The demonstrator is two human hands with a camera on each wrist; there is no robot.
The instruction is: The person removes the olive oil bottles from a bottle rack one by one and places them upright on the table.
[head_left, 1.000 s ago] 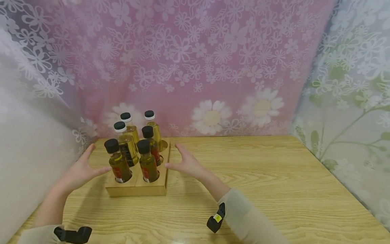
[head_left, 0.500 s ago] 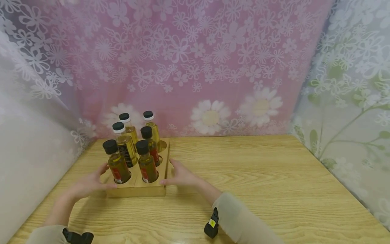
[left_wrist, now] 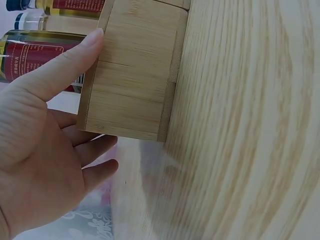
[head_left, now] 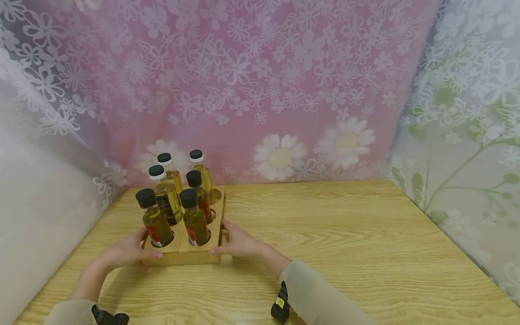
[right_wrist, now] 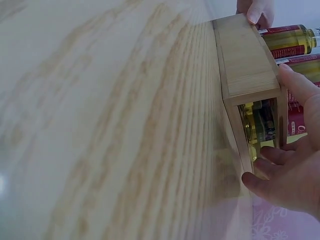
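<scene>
A low wooden bottle rack (head_left: 183,259) stands at the left of the table, with several small bottles of golden oil in its round holes. The front bottles, one left (head_left: 157,231) and one right (head_left: 195,229), have black caps and red labels; behind stand bottles with white-collared caps, one labelled black (head_left: 169,207). My left hand (head_left: 127,251) grips the rack's front left corner, thumb on the front edge and fingers along the side. At the front right corner, my right hand (head_left: 240,243) holds it likewise; its fingers lie by the open side (right_wrist: 260,125) in the right wrist view.
The wood-grain table (head_left: 325,239) stretches to the right of the rack. A pink flowered curtain (head_left: 260,90) hangs along the back edge, with pale cloth (head_left: 44,180) close on the left and a leaf-patterned one (head_left: 471,158) on the right.
Both hands have come from spread beside the rack to its front corners, moving inward and nearer to me. Thumbs now touch the front edge. The rack stays about where it was.
</scene>
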